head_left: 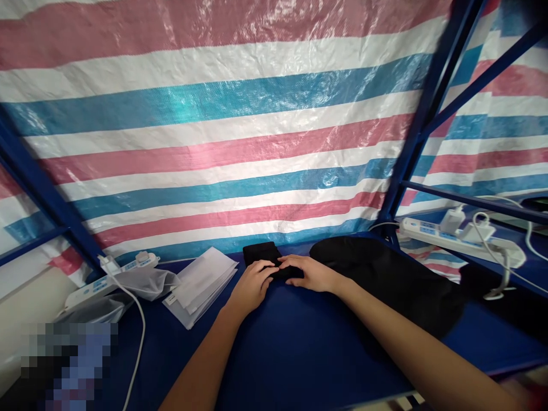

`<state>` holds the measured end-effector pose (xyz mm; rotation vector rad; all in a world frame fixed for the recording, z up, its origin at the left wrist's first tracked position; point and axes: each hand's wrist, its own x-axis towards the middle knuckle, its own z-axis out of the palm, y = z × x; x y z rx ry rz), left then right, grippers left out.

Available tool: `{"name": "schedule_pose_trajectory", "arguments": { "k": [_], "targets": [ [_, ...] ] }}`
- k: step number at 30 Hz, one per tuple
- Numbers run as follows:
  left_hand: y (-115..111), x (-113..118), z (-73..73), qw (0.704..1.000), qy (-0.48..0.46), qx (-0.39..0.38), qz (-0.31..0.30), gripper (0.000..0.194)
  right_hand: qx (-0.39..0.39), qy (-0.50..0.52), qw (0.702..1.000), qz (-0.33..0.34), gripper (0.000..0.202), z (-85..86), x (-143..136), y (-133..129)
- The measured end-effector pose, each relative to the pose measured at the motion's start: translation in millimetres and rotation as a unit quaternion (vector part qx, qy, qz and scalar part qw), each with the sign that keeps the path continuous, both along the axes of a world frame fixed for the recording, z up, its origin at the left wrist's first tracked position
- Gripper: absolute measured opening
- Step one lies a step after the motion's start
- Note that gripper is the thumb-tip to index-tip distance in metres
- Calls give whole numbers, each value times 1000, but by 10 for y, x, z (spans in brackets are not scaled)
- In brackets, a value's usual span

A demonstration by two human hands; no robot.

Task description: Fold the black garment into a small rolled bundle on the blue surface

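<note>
Black bundle (259,252), just right of the plastic sleeves (200,288): loosening risk.
Left hand (252,285) and right hand (314,274) lie at its near edge, fingers curved; grip cannot be told. Uneven pressure could loosen it; a leftward push could disturb the sleeves.

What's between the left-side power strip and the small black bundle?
Head view: crumpled clear plastic by the power strip, then a stack of whitish sheets nearer the bundle.
</note>
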<state>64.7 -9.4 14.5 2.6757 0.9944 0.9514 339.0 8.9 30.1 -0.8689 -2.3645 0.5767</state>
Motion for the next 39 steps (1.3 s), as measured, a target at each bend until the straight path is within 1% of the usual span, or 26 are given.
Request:
{"name": "schedule_pose_trajectory", "arguments": {
  "k": [5, 7, 9, 12, 14, 16, 17, 19, 20, 21, 23, 25, 27, 30, 33, 36, 39],
  "targets": [
    [-23, 12, 17, 1000, 9, -9, 10, 37, 64, -26, 998, -12, 48, -25, -37, 26],
    [-45, 28, 29, 999, 23, -12, 20, 45, 82, -19, 996, -33, 48, -39, -80, 31],
    [-58, 43, 39, 999, 32, -4, 36, 47, 77, 6, 995, -60, 45, -48, -123, 28],
    [-51, 58, 46, 998, 38, 20, 56, 39, 40, 50, 994, -93, 38, -38, -160, 0],
    [-34, 61, 42, 997, 41, 32, 63, 41, 21, 68, 993, -93, 33, -18, -164, -35],
    [-15, 57, 30, 996, 39, 34, 75, 41, 19, 70, 995, -71, 31, 6, -160, -76],
    [-7, 52, 23, 995, 36, 31, 82, 40, 23, 66, 996, -58, 38, 17, -158, -95],
    [1, 37, 13, 995, 26, 19, 90, 36, 40, 50, 997, -35, 64, 31, -163, -121],
    [1, 28, 14, 996, 19, 13, 88, 35, 52, 43, 997, -27, 71, 34, -169, -126],
    [-4, 20, 19, 997, 12, 7, 81, 35, 64, 38, 997, -20, 68, 36, -177, -127],
    [-23, 7, 42, 998, -1, -1, 59, 36, 80, 39, 996, -12, 48, 38, -194, -119],
    [-43, 2, 77, 999, -11, 2, 38, 45, 79, 58, 995, -23, 34, 38, -204, -103],
    [-53, 5, 108, 999, -16, 17, 27, 51, 61, 84, 993, -49, 29, 34, -204, -82],
    [-42, 9, 124, 997, -20, 56, 53, 40, 13, 129, 988, -81, 26, 3, -191, -41],
    [-21, 4, 102, 993, -18, 79, 84, 32, -48, 173, 980, -81, 30, -50, -171, 8],
    [-12, -2, 71, 995, -14, 61, 82, 33, -105, 185, 975, -65, 34, -81, -151, 41],
    [-13, 3, 62, 996, -16, 32, 84, 34, -121, 167, 976, -73, 36, -68, -143, 45]
  ]
}}
